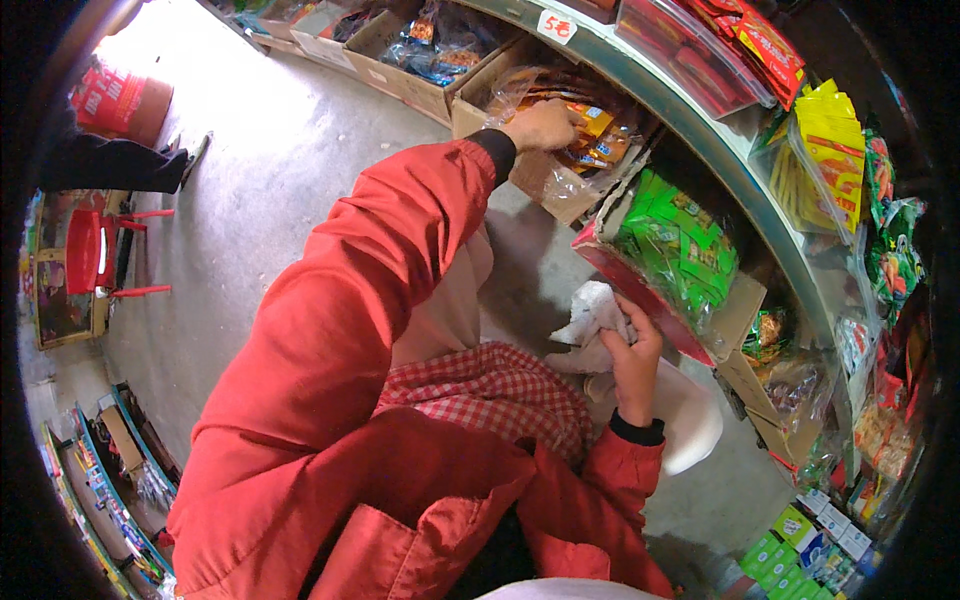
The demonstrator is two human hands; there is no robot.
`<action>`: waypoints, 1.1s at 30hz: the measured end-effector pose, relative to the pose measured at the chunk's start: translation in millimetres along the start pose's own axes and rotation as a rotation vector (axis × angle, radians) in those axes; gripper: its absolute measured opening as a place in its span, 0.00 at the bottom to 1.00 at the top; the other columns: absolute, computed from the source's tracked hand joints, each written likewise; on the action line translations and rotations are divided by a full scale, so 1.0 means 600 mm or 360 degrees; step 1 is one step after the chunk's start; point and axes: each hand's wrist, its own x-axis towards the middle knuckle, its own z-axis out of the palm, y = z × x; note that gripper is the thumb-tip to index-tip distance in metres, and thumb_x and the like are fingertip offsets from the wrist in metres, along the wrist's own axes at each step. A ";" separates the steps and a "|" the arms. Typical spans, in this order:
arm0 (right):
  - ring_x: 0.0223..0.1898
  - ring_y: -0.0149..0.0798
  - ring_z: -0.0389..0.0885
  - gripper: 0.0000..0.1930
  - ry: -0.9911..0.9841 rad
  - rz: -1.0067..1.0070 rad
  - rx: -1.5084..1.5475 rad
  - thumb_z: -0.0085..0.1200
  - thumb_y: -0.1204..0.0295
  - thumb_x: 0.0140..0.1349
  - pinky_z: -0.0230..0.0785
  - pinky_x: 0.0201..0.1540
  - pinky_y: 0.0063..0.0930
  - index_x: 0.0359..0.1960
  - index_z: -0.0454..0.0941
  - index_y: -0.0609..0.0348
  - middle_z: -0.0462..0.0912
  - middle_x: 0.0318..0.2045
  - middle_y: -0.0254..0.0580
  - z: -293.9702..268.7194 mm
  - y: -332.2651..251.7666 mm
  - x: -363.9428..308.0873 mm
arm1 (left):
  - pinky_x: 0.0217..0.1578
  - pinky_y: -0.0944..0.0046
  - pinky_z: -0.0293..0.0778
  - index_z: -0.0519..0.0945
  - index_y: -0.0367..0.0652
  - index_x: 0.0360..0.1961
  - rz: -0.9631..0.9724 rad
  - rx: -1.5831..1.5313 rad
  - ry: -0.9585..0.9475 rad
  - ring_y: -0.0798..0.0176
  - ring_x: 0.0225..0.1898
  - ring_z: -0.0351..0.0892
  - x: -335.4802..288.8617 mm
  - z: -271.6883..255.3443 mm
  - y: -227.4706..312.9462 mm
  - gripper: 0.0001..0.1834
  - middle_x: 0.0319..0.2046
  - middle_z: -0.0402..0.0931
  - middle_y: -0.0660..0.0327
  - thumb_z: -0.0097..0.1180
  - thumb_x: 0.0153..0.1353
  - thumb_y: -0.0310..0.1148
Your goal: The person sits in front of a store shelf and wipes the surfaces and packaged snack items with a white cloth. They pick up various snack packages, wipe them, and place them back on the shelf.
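My left hand reaches across to a cardboard box on the lower shelf. Its fingers curl down at the orange snack packets inside, and whatever lies under the fingertips is hidden. Clear plastic wrap sits loosely beside that hand. Lower and to the right, my right hand is closed on a crumpled white cloth, held between thumb and fingers above my knees. Close by stands a red-edged box of green packets.
A curved shelf edge runs above the boxes. Yellow packets hang at the right. Small green boxes stand at lower right. On the left are a red stool, a red bucket and a person's dark-clothed leg.
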 end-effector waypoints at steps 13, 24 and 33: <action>0.45 0.33 0.75 0.21 0.0035 0.0002 -0.0102 0.51 0.78 0.47 0.63 0.51 0.26 0.48 0.74 0.66 0.79 0.42 0.41 -0.009 -0.006 -0.002 | 0.46 0.54 0.71 0.78 0.38 0.40 -0.0115 0.0548 0.0585 0.47 0.46 0.74 0.031 -0.006 -0.053 0.17 0.47 0.71 0.44 0.57 0.49 0.34; 0.47 0.35 0.74 0.21 0.0003 -0.0015 -0.0176 0.50 0.80 0.48 0.63 0.53 0.26 0.48 0.73 0.67 0.78 0.44 0.43 -0.021 0.001 -0.003 | 0.35 0.51 0.75 0.80 0.41 0.34 -0.0175 0.0783 0.0420 0.48 0.34 0.80 0.049 -0.015 -0.056 0.13 0.30 0.79 0.47 0.52 0.50 0.36; 0.47 0.35 0.74 0.22 0.0059 -0.0013 -0.0123 0.50 0.80 0.47 0.63 0.52 0.27 0.48 0.73 0.67 0.78 0.43 0.43 -0.023 -0.009 -0.014 | 0.35 0.53 0.75 0.79 0.42 0.35 -0.0036 0.0760 0.0614 0.49 0.35 0.79 0.033 -0.033 -0.036 0.12 0.31 0.78 0.51 0.53 0.50 0.35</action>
